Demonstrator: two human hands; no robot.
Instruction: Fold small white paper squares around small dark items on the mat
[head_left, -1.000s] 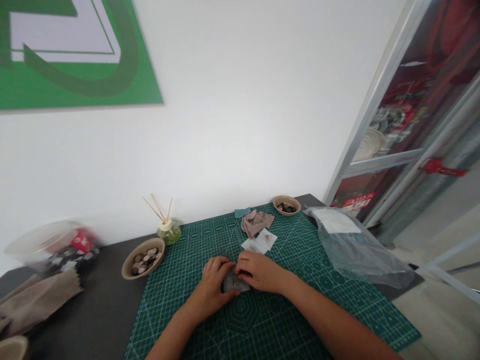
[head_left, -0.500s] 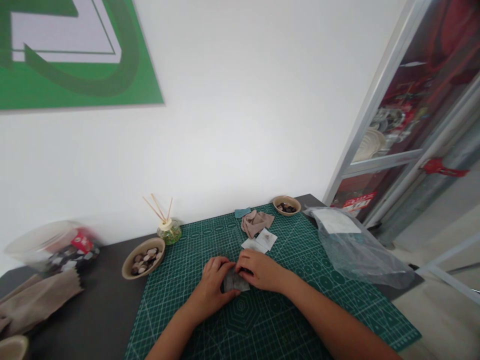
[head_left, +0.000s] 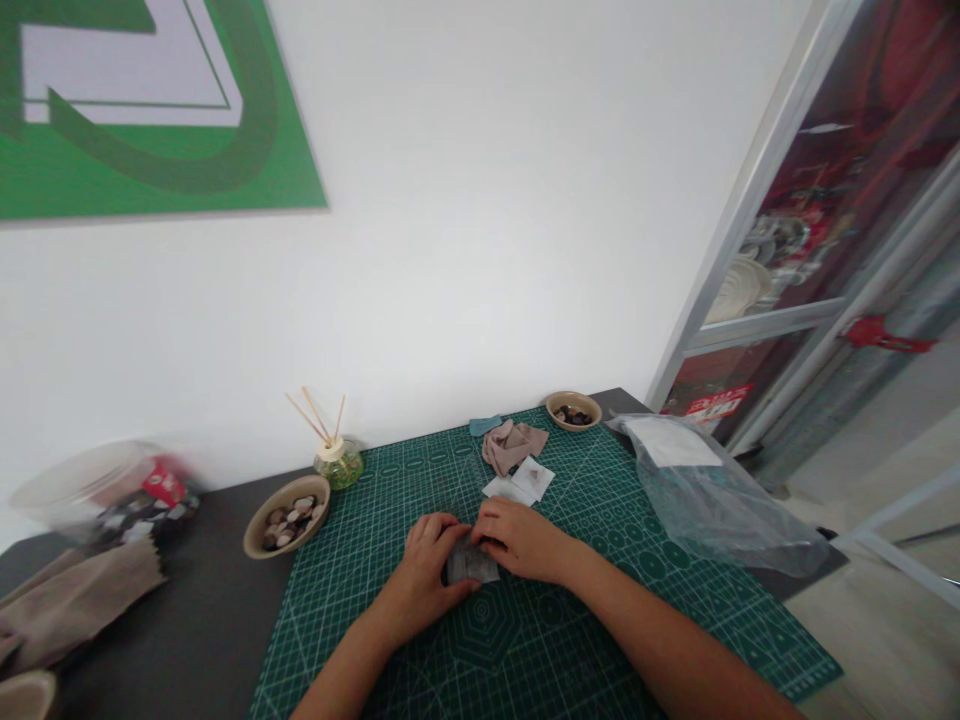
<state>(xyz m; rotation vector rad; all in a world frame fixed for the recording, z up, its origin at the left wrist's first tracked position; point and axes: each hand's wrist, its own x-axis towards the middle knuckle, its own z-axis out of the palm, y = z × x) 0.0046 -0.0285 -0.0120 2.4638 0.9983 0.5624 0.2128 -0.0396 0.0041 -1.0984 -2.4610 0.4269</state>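
A small grey piece of fabric (head_left: pixel 471 564) lies on the green cutting mat with a printed grid (head_left: pixel 570 620), near the middle of it, and both hands are on it. The left hand (head_left: pixel 424 574) rests on the left part of the fabric with the fingers bent, and the fingertips press on the cloth. The right hand (head_left: pixel 525 541) covers the upper right edge of the fabric; its fingers are curled down and they pinch the cloth at that edge. The two hands touch each other above the fabric.

Just behind the hands, some small white paper squares (head_left: pixel 520 482) lie on the mat. Behind them there is a crumpled beige cloth (head_left: pixel 511 444), and beside it a small flat blue-grey piece (head_left: pixel 485 424) at the far edge of the mat. A small tan bowl with dark buttons (head_left: pixel 573 410) stands at the far right corner.

On the right, a clear plastic bag (head_left: pixel 705 495) lies partly on the mat and partly on the dark table (head_left: pixel 187 630). On the left, off the mat, stands a larger tan bowl with mixed buttons (head_left: pixel 286 516), and near it a glass reed diffuser with wooden sticks (head_left: pixel 335 452). Well apart to the left are a clear plastic jar (head_left: pixel 105 494), which looks blurred, and a folded brown cloth (head_left: pixel 71 602).
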